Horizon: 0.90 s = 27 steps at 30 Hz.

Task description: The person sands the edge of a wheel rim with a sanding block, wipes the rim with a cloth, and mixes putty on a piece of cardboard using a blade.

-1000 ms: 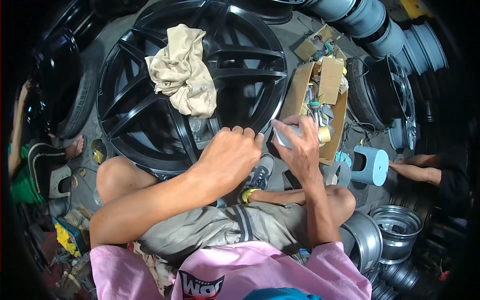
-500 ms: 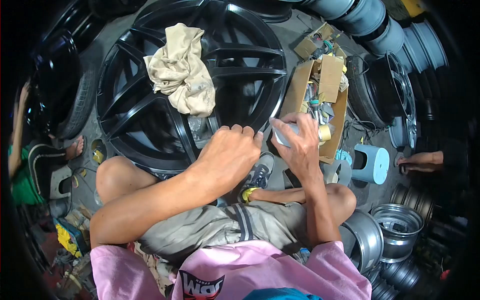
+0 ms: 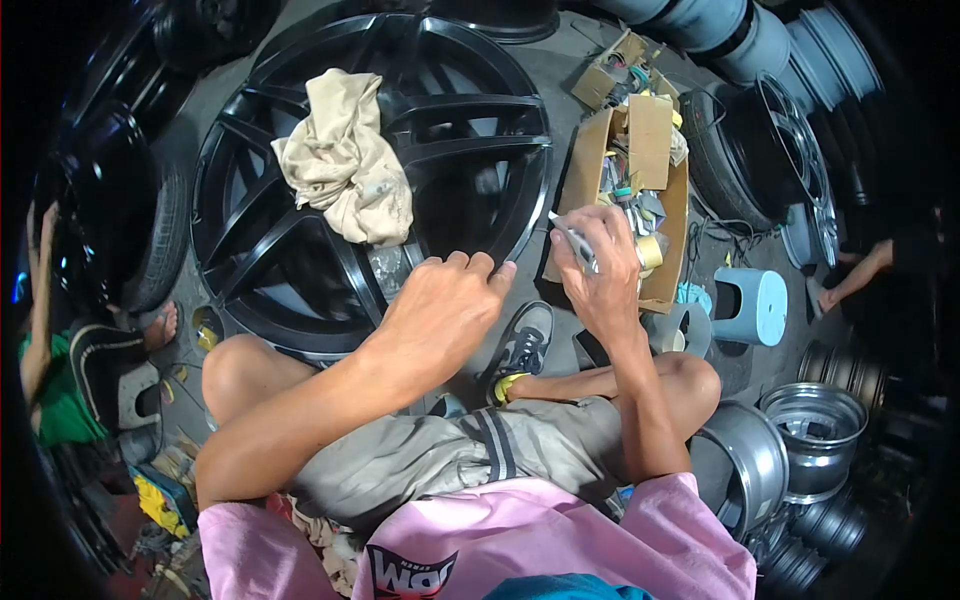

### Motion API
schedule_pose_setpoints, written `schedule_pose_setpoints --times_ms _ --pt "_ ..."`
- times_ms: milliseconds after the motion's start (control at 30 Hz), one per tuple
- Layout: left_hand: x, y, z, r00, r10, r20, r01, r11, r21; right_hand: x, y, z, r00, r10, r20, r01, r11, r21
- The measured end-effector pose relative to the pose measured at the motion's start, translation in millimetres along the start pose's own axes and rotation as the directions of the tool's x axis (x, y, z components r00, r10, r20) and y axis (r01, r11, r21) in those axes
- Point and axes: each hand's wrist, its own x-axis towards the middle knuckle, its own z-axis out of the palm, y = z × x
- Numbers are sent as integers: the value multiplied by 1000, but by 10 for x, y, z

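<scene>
A large black spoked wheel rim (image 3: 480,150) lies flat in front of me. My left hand (image 3: 450,310) is closed at its near edge, knuckles up and thumb to the right; the fingertips are hidden behind the hand. In my right hand (image 3: 603,265), just beyond the rim's right edge, a small folded grey sheet (image 3: 580,248) with a pale edge is pinched between thumb and fingers. It looks like sandpaper, though its surface is hard to make out. A crumpled beige cloth (image 3: 345,165) lies over the rim's spokes and centre.
Right of the rim stands a cardboard box (image 3: 575,180) of tools and tape. Beyond it are a light-blue stool (image 3: 765,305), a tyre (image 3: 705,155) and silver rims (image 3: 815,440). Another person's foot (image 3: 160,325) shows at the left. My shoe (image 3: 527,345) is below my hands.
My view has shifted, so the rim and cloth appear further left. My right hand has turned, showing the grey sheet more edge-on. My left hand keeps its closed shape near the rim's edge.
</scene>
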Motion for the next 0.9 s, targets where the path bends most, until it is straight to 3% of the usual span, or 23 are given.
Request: schedule_pose_setpoints --times_ms 67,133,200,367,433,533,600,667,767,900 --pt "24 -2 13 1000 -18 -19 17 1000 -25 -33 12 -19 985 172 5 -170 970 176" --pt "62 -19 39 1000 4 -31 -5 1000 -13 -68 -43 -39 971 240 -9 -232 947 221" --pt "117 -31 58 999 21 -43 -21 1000 -1 -115 -63 -48 916 386 112 -401 861 312" --pt "299 -79 136 997 21 -78 -19 1000 25 -190 -22 -4 887 427 177 -462 804 374" --pt "357 -98 149 996 15 -84 -12 1000 29 -161 -70 -28 782 562 271 -620 654 434" --pt "353 -98 163 995 10 -100 -7 1000 25 -198 -28 56 819 540 195 -551 642 533" --pt "319 -74 116 994 8 -110 -6 1000 18 -199 -46 35 798 556 234 -587 626 514" --pt "246 -24 -28 1000 13 -10 -14 1000 -19 -186 -76 56 774 572 273 -623 609 492" --pt "128 -4 -121 998 -12 62 16 997 -72 -160 -126 117 770 592 237 -594 530 606" --pt "42 -46 -94 999 -36 34 38 995 -87 -140 -102 130 679 625 385 -719 462 518"
